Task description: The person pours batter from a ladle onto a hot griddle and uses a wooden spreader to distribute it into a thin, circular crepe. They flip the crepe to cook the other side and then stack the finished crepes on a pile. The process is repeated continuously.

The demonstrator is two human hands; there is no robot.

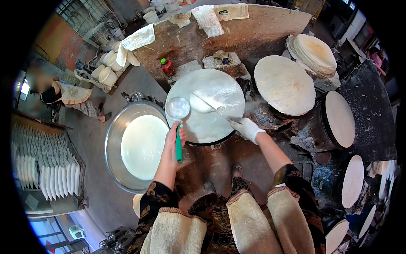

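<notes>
My left hand (172,139) is closed on the green handle of a ladle (177,109). The ladle's whitish round bowl is over the left edge of a round griddle (211,79), which is covered with a pale layer. A thicker white pool of batter (200,104) lies near the griddle's middle. In a white glove, my right hand (248,130) grips a long, thin spreader (212,108), its blade reaching across the griddle into the batter. Left of the griddle stands a wide metal basin (111,142) with white batter (145,147) in it.
A round flatbread (284,84) covers another griddle at right, with a flatbread stack (315,53) behind it. Several more round griddles curve down the right side. A red bottle (167,67) stands behind the griddle, before a low wall (177,40). Another person (72,93) is at far left.
</notes>
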